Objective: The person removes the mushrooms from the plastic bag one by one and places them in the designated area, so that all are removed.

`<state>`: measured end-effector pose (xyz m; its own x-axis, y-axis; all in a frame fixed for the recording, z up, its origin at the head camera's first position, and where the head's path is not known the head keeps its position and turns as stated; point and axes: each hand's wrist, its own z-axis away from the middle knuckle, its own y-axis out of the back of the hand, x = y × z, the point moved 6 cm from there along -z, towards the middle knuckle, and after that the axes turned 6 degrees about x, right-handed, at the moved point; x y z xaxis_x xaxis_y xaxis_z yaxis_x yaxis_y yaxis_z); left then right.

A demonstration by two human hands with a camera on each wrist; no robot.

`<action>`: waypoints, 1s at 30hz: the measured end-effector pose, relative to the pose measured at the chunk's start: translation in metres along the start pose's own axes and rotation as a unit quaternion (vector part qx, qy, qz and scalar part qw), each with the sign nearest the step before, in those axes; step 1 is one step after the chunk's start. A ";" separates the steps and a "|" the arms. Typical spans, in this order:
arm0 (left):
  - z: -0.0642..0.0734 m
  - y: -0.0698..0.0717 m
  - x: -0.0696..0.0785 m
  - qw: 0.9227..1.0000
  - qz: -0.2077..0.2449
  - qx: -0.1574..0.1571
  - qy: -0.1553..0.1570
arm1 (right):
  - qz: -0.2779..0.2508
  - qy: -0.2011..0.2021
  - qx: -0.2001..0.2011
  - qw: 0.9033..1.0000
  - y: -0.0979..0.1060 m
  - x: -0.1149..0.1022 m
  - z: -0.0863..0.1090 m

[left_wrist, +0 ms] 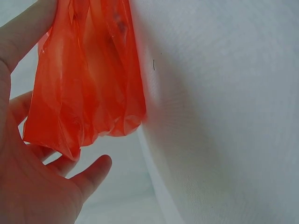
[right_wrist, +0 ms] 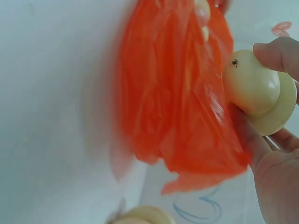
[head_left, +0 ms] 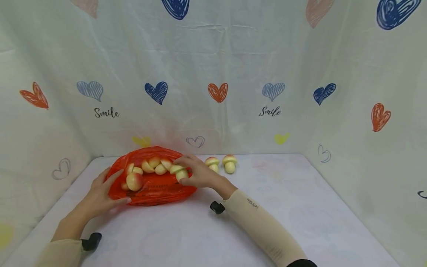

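Two hands: I have both in the head view, one at each side of the red bag (head_left: 160, 193), in the far left part of the scene.
Left hand (head_left: 101, 194): fingers and thumb spread at the bag's left side; the left wrist view shows the red film between them, with no firm grip that I can make out.
Right hand (head_left: 199, 172): thumb and fingers pinch one pale piece, the held mushroom (head_left: 180, 172).
Held mushroom: at the right end of the bag's mouth, tilted, stem toward the near side; I cannot tell whether any of it is within the film.
Bag: lying crumpled, its wide mouth facing the near side.
Mushrooms inside (head_left: 148, 167): several, bunched along the left and far part of the mouth, some overlapping.
Step in hand: I judge it to be passing a single mushroom through the mouth; which way, in or out, I cannot say.
Next move: to my mind it calls for a steady pinch, the left fingers bracing the slack film, and a release clear of its edge.
Loose mushrooms (head_left: 229, 164): two, side by side just right of the bag, standing on the white table (head_left: 317, 215).
Curtain (head_left: 233, 66): behind everything, printed with hearts.
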<state>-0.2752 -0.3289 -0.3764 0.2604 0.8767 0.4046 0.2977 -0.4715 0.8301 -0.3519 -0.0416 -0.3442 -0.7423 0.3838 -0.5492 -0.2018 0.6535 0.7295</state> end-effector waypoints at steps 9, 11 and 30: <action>0.000 0.001 0.000 1.000 -0.004 0.002 -0.003 | -0.021 0.022 0.035 0.999 0.034 0.001 0.021; 0.000 0.001 0.000 1.000 -0.002 0.002 -0.004 | -0.023 0.034 0.049 0.998 0.043 0.003 0.025; 0.000 0.000 0.000 1.000 0.001 0.006 -0.006 | 0.013 -0.025 0.110 0.993 0.101 0.060 0.063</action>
<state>-0.2755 -0.3290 -0.3761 0.2720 0.8747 0.4011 0.3089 -0.4741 0.8245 -0.3766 0.0882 -0.3295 -0.7117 0.4300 -0.5555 -0.0345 0.7684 0.6390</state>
